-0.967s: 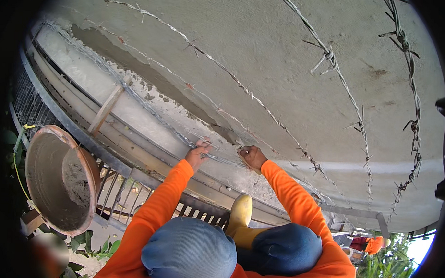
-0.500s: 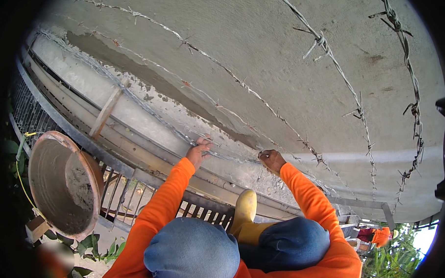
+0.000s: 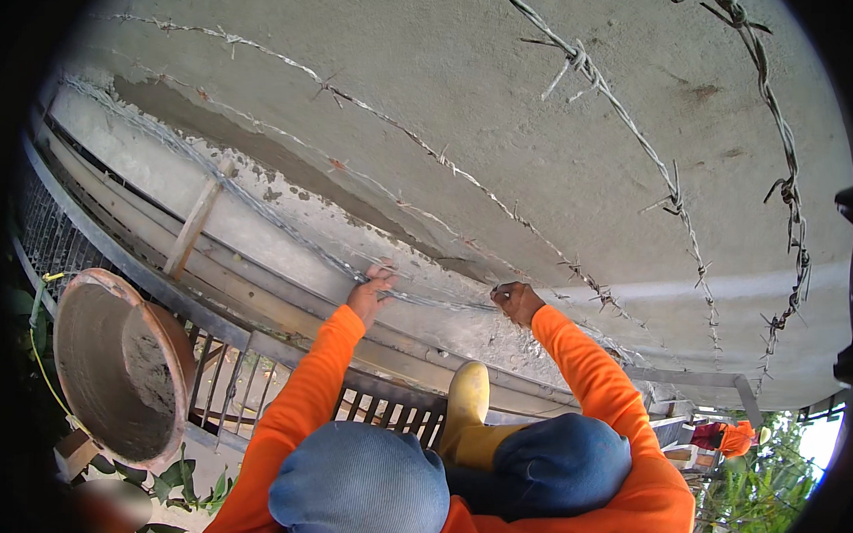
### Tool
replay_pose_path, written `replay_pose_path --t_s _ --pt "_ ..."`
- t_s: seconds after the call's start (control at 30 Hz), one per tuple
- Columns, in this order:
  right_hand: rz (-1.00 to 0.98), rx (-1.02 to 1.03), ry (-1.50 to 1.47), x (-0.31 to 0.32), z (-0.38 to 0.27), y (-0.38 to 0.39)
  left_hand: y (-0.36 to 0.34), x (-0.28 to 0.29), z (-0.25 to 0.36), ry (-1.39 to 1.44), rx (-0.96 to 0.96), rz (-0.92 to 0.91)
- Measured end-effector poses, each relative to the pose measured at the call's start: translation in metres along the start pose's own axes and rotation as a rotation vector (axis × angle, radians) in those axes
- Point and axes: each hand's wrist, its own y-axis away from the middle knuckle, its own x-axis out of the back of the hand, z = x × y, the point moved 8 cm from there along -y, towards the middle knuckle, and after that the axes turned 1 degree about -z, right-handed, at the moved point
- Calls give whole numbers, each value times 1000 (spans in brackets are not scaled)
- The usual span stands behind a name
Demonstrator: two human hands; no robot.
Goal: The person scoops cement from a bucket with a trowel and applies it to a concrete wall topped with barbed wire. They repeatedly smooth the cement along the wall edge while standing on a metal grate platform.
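Note:
My left hand (image 3: 373,291) is at the grey twisted wire (image 3: 301,239) that runs along the foot of the wall, its fingers and thumb on either side of the strands. Farther right, my right hand (image 3: 516,303) is closed close to the wall, by the right end of that wire. Something small and greyish shows at its fingertips, too little to name. Between the two hands, the wire passes in front of a rough, crumbly ledge (image 3: 444,293). A damp, darker mortar band (image 3: 261,167) lies along the wall above the ledge.
Barbed wire strands (image 3: 430,152) cross before the grey wall (image 3: 406,59). A mortar-stained tub (image 3: 183,380) stands at left beside a metal grating (image 3: 239,377). A wooden stick (image 3: 198,223) leans near the ledge. My yellow boot (image 3: 469,400) is below. Another person (image 3: 731,437) is far right.
The view has shifted slightly, so wall and wires sit a little farther left. Both hands stay at nearly the same places along the ledge, with the left still at the wire.

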Motion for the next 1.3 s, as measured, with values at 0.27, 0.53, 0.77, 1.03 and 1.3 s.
replay_pose_path --t_s 0.27,0.53,0.77,1.03,1.3 --pt "132 122 -28 -6 26 24 0 -2 1 9 4 -22" --pt "210 262 -67 12 -23 45 -2 -3 -1 -12 27 -50" --pt "261 905 74 97 -302 152 -16 4 -6 92 26 128" --pt "875 1685 757 80 -632 237 -9 -11 5 35 -20 76" --pt "437 1914 1142 -42 -682 228 -2 -14 11 62 -34 54"
